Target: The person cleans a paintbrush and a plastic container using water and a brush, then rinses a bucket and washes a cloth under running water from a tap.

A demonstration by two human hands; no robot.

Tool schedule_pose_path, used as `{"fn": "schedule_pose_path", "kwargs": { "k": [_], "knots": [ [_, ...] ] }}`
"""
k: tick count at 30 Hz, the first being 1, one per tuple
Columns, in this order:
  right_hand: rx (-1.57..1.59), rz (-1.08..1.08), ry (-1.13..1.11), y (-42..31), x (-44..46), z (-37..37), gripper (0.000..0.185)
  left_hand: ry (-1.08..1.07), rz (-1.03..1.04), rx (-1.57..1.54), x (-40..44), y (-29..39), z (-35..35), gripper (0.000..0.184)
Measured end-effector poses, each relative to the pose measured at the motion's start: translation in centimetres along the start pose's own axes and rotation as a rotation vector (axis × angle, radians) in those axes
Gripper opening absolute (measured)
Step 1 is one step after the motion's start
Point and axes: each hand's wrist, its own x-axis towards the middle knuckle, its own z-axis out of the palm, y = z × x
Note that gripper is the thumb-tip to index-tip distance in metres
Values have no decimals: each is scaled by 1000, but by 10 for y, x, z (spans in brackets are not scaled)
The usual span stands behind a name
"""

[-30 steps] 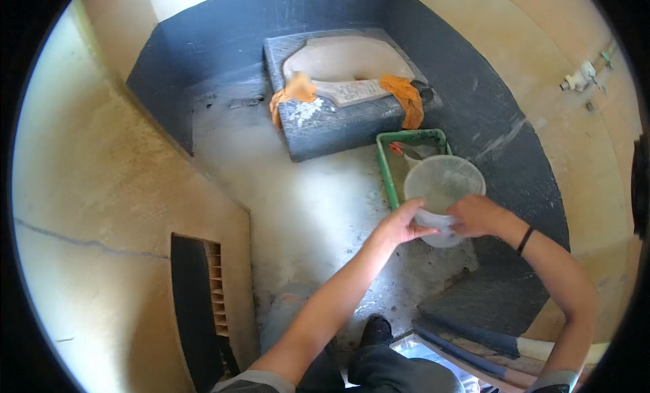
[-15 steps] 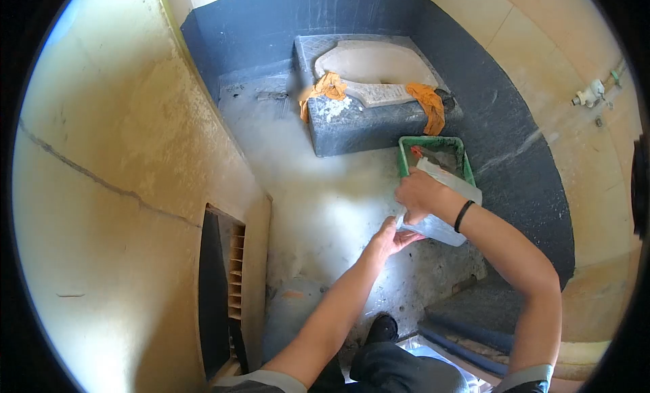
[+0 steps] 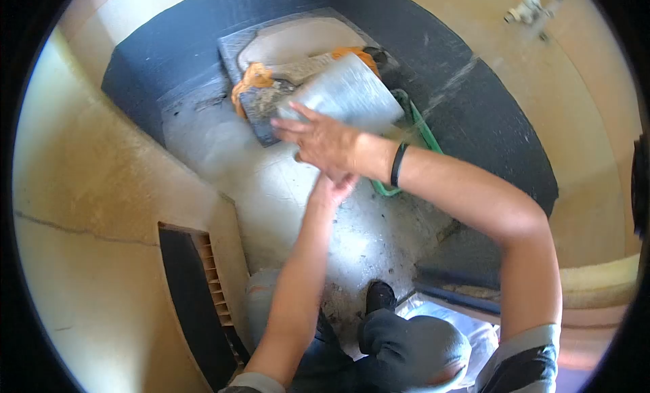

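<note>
Translucent cylindrical plastic bucket [image 3: 349,92], tilting near green rectangular plastic tray [image 3: 426,128]; resting spread right hand [image 3: 327,144] against it, not showing grip of left hand [image 3: 335,188]; possibly slipping if wet.

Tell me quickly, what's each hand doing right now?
Left hand: partly hidden beneath the right; whether open or closed cannot be told.
Right hand: open, fingers spread at the near end of the translucent bucket.

Translucent whitish plastic container [image 3: 355,88], motion-blurred, tipped on its side, far middle of scene, right at far side of right hand [image 3: 326,141]; mouth direction, contents unclear.
</note>
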Motion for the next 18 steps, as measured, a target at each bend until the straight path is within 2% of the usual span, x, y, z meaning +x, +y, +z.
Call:
{"fn": "schedule_pose_path", "kwargs": {
  "k": [1,2,3,5,7,9,10,11,13,14,15,16,17,18],
  "knots": [
    [24,65,88,9,-17,-15,65,40,132,161,-7,19,22,35],
    [186,129,296,23,-20,-7,77,-32,179,44,18,44,-25,35],
    [238,199,507,39,-33,-3,74,-99,230,-76,41,66,-73,35],
    [255,508,693,68,-55,22,64,274,329,162,-8,111,-6,36],
    [607,724,782,97,-74,67,56,495,441,505,-18,149,-5,40],
    [979,1000,765,100,-74,138,48,634,568,903,-48,162,37,47],
    [1282,1110,720,97,-70,177,45,716,555,1058,-50,167,42,54],
    [1592,1201,654,88,-61,208,41,719,569,1064,-48,171,36,54],
    [2349,1445,851,55,-39,240,38,738,452,1874,-44,178,12,55],
    [2485,1494,924,46,-20,286,36,728,472,1946,-46,168,8,56],
    [2620,1540,992,40,-2,323,33,746,360,2097,-43,166,-6,56],
    [2631,1518,981,42,10,324,33,729,277,2180,-40,165,-18,54],
    [2560,1639,960,45,23,322,30,709,193,2264,-39,164,-28,53],
    [2488,1763,938,48,35,329,28,724,194,2272,-40,166,-36,53]
  ]
}}
